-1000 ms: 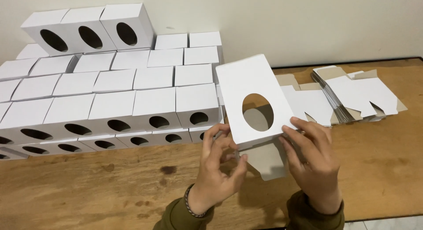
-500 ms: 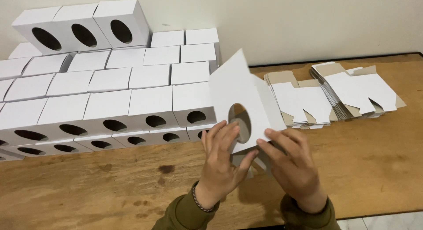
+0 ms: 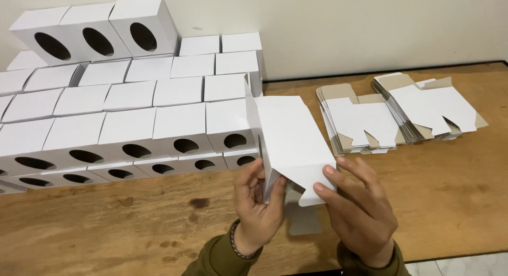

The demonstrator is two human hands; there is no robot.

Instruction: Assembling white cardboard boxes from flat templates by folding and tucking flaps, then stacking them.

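Observation:
I hold a white cardboard box blank [image 3: 288, 136], partly folded up, above the wooden table [image 3: 450, 196]. My left hand [image 3: 257, 204] grips its lower left edge, thumb on the near side. My right hand [image 3: 360, 210] pinches its bottom flap from the right, fingers spread along the flap. The box is turned so a plain side panel faces me; its oval hole is hidden. A beaded bracelet sits on my left wrist.
Several finished white boxes with oval holes [image 3: 127, 133] are stacked in rows against the wall at left, three more on top [image 3: 98, 32]. Two piles of flat unfolded blanks [image 3: 360, 122] [image 3: 428, 106] lie on the table at right.
The box has been rotated in my hands: its holed face, seen a second ago, has turned away, and a plain side now faces me. My right hand has shifted to the bottom flap.

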